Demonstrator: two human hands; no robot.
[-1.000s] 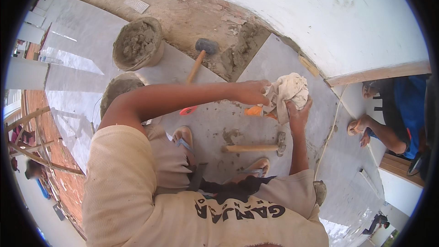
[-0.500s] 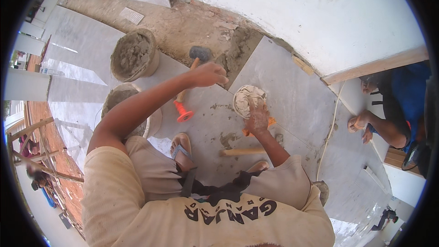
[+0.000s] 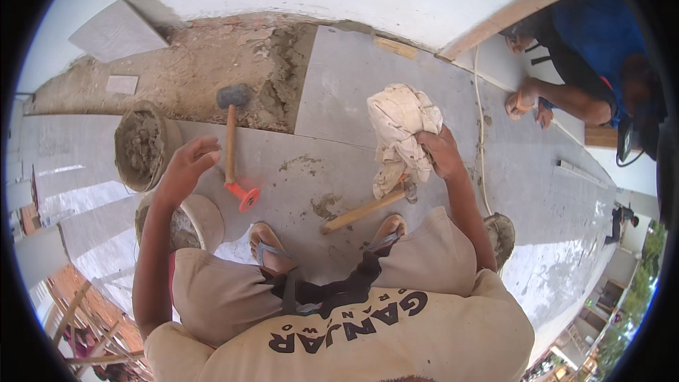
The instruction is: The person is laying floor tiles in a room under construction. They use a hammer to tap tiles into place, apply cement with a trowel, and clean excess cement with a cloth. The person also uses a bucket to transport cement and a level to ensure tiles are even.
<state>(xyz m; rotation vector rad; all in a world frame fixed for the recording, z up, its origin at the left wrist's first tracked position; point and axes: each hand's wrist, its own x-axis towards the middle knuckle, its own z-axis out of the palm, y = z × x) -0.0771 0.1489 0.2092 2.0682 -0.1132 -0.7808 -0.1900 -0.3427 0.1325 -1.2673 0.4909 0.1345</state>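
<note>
My right hand (image 3: 440, 152) grips a crumpled cream cloth (image 3: 402, 117), raised over the grey tiled floor (image 3: 311, 163). Below the cloth lies a hammer with a wooden handle (image 3: 364, 212); its head is partly covered. My left hand (image 3: 188, 170) is empty, with thumb and fingers apart, beside a mortar bucket (image 3: 170, 143). A mallet (image 3: 231, 138) with a black head and wooden handle lies to the right of that hand. A bright orange flanged piece (image 3: 244, 195) sits at the handle's lower end. My left forearm partly hides a second bucket (image 3: 205, 219).
Bare soil and wet mortar (image 3: 286, 78) border the laid tile (image 3: 346, 92). A loose tile (image 3: 117, 32) leans at the far-left wall. A pale cord (image 3: 481, 134) crosses the floor at right. Beyond it, a person in blue (image 3: 594, 35) crouches. A mortar container (image 3: 501, 237) stands beside my right knee.
My right hand has lifted the cloth off the floor, and it hangs more loosely. My left hand has drawn back from the mortar edge toward the buckets. The view has turned rightward.
</note>
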